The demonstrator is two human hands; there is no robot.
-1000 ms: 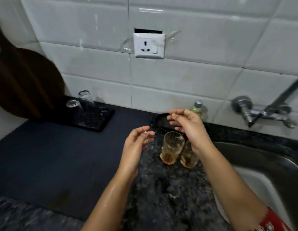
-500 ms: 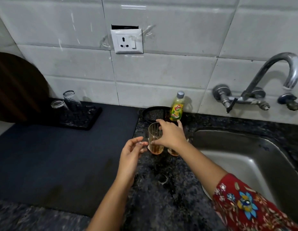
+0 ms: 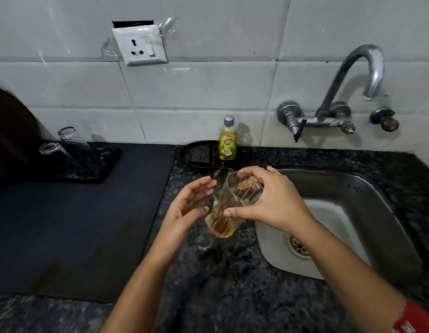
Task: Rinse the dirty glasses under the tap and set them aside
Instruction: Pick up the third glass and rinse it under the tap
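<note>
My right hand (image 3: 273, 203) grips a dirty glass (image 3: 229, 207) from above by its rim and side, tilted and lifted just off the counter; amber liquid sits in its bottom. My left hand (image 3: 191, 203) is open, palm toward the glass, close beside it on the left without touching. The rim of a second glass (image 3: 220, 170) shows just behind the held one; the rest of it is hidden. The tap (image 3: 367, 68) curves over the steel sink (image 3: 367, 212) at the right, with no water running.
Two clear glasses (image 3: 64, 140) stand upside down on a black mat (image 3: 93, 164) at the back left. A dish-soap bottle (image 3: 227, 140) and a black dish (image 3: 199, 155) sit by the wall. A dark blue mat (image 3: 76, 224) covers the left counter.
My right hand closed on one dirty glass and lifted it off the counter toward me. My left hand came up next to it. The view shifted right, showing the tap and sink.
</note>
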